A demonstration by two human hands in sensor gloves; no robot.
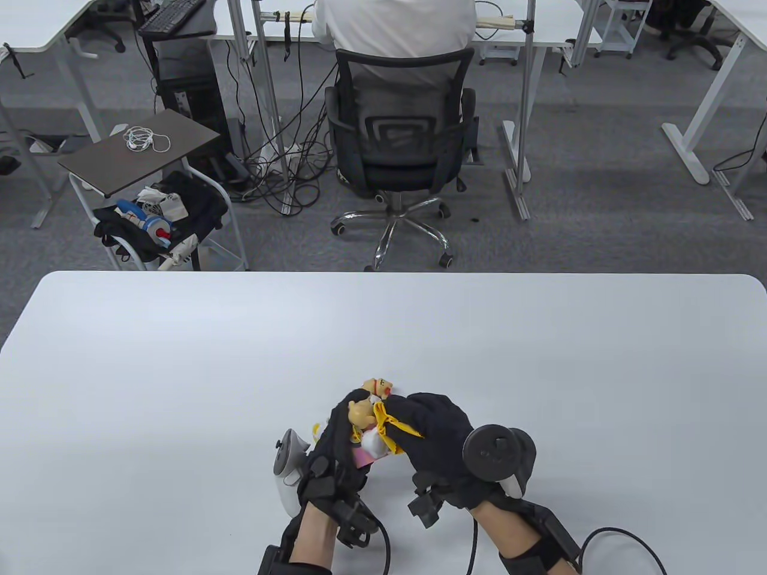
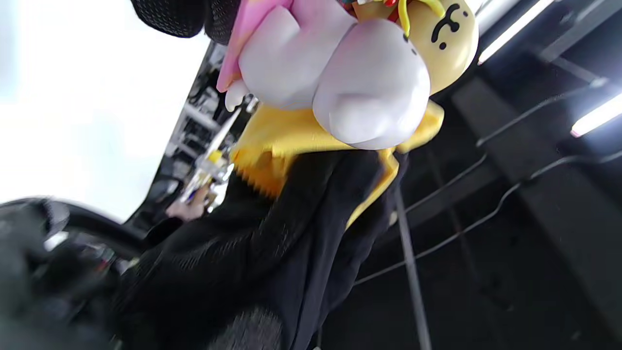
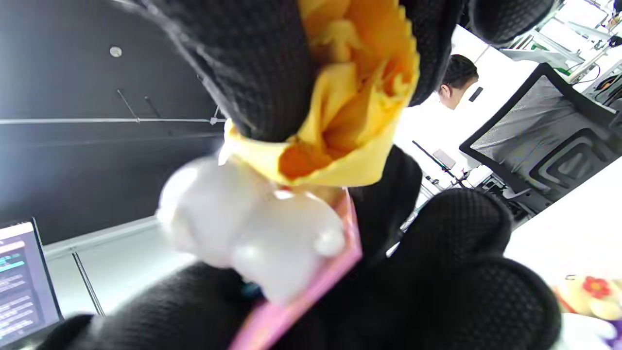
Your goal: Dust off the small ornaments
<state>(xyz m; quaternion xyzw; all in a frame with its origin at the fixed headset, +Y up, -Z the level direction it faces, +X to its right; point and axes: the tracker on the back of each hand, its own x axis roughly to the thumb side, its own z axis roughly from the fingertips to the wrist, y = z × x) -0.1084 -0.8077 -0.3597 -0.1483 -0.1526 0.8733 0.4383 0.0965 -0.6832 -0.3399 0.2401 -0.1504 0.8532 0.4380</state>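
A small ornament, a yellow cartoon figure with white parts on a pink base, is gripped in my left hand above the table's near middle. It fills the top of the left wrist view and shows in the right wrist view. My right hand holds a bunched yellow cloth and presses it against the ornament. The cloth also shows in the left wrist view and between the fingers in the right wrist view. A second small figure lies on the table at the lower right of the right wrist view.
The white table spans the table view. Beyond its far edge a person sits in an office chair, and a small cart with clutter stands at the far left. A laptop screen shows in the right wrist view.
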